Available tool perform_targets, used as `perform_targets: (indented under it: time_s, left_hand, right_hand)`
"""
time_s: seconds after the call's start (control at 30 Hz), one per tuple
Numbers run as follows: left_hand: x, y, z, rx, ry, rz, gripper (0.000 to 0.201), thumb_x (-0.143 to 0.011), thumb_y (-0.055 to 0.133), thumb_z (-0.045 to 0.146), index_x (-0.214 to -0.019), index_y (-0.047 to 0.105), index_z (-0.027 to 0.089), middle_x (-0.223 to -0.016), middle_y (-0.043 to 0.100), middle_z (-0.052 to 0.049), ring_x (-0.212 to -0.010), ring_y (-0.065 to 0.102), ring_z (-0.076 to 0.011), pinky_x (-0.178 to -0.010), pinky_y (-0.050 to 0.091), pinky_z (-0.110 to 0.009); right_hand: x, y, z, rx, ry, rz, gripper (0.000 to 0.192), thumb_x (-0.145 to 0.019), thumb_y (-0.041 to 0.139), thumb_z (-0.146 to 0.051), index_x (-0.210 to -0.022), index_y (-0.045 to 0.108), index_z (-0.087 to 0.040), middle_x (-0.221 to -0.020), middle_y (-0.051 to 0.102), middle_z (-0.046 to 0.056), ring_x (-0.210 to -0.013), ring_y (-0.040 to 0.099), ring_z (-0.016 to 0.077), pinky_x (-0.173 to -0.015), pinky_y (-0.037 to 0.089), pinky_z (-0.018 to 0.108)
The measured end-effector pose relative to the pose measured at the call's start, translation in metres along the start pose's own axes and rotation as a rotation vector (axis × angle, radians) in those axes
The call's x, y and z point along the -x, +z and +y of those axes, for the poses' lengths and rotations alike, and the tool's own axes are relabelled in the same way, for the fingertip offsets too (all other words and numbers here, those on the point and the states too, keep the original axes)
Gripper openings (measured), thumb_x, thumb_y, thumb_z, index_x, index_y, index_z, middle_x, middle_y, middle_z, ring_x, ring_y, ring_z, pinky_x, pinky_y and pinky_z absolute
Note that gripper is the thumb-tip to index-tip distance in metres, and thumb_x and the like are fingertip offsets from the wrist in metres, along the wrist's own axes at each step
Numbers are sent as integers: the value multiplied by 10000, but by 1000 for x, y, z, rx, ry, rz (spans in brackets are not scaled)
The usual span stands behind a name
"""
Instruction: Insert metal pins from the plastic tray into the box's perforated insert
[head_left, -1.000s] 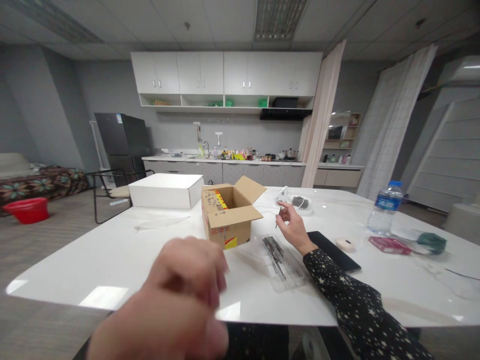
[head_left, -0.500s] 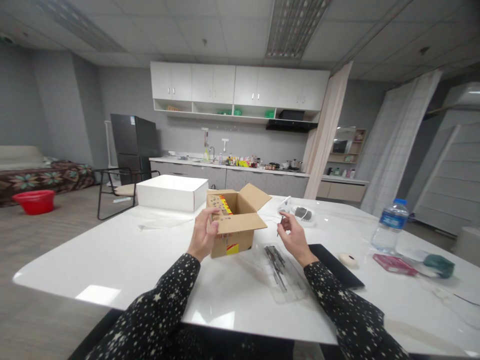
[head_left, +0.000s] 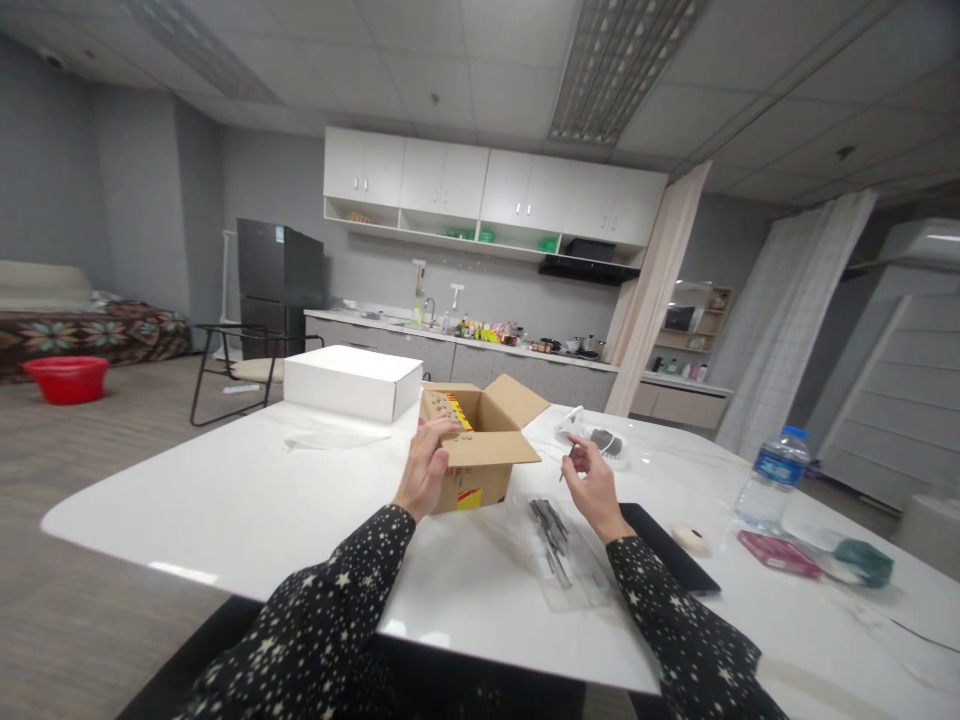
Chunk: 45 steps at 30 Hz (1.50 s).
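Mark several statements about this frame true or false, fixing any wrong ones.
1. The left hand is at the open brown cardboard box. True.
2. The right hand is bare, holding nothing. False: the right hand pinches a thin dark tool.
3. The clear plastic bottle with a blue cap stands upright. True.
4. The round red plastic basin sits on the glossy white table. False: the basin is on the floor.
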<state>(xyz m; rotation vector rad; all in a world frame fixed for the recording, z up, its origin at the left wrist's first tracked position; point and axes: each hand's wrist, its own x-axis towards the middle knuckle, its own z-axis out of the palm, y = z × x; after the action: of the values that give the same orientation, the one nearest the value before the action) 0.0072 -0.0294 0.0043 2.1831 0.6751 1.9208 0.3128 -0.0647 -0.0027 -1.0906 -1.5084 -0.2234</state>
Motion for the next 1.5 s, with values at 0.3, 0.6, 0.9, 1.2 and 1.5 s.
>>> perform_targets:
  time_s: [0.3, 0.6, 0.9, 1.2, 1.5]
  left_hand:
    - [2, -2, 3, 61, 72, -12, 522, -994, 323, 612, -1199, 601, 220, -1307, 632, -136, -1401, 464, -303, -1175, 358, -543]
    - [4, 2, 1, 72, 99, -51, 481, -971, 422, 585, -1253, 545, 215, -1316, 606, -135, -1416, 433, -322, -1190, 333, -557]
    - [7, 6, -3, 34, 50, -39, 480, -925, 532, 560, -1248, 528, 204, -1321, 562, -150, -1411, 417, -347, -1176, 335, -581]
    - [6, 1, -6, 38, 88, -90, 493, -911, 530, 554, -1258, 521, 205, -1337, 556, -156, -1403, 421, -362, -1164, 333, -598]
    - [5, -6, -9, 96, 68, -63, 581, -917, 430, 673, -1213, 549, 187, -1280, 568, -155, -1338, 476, -358, -1133, 375, -571]
  right_hand:
    - [-18, 0, -15, -62, 80, 114, 362, -877, 618, -332, -1205, 596, -181, -880, 634, 41, -732, 663, 196, -702, 583, 380]
    - [-73, 1, -105, -456, 69, 290, 385, -858, 678, -303, -1196, 535, -186, -802, 577, -26, -683, 682, 150, -653, 565, 291]
    - [-64, 60, -129, -461, 63, -74, 396, -896, 627, -344, -1256, 541, -203, -922, 630, 22, -772, 693, 170, -698, 578, 318]
    - [-59, 63, -129, -446, 105, -254, 335, -862, 618, -318, -1167, 564, -189, -866, 620, 8, -713, 708, 174, -669, 577, 323]
    - [-64, 74, -138, -472, 89, -268, 328, -868, 593, -290, -1181, 544, -205, -905, 610, 18, -746, 682, 164, -684, 577, 316]
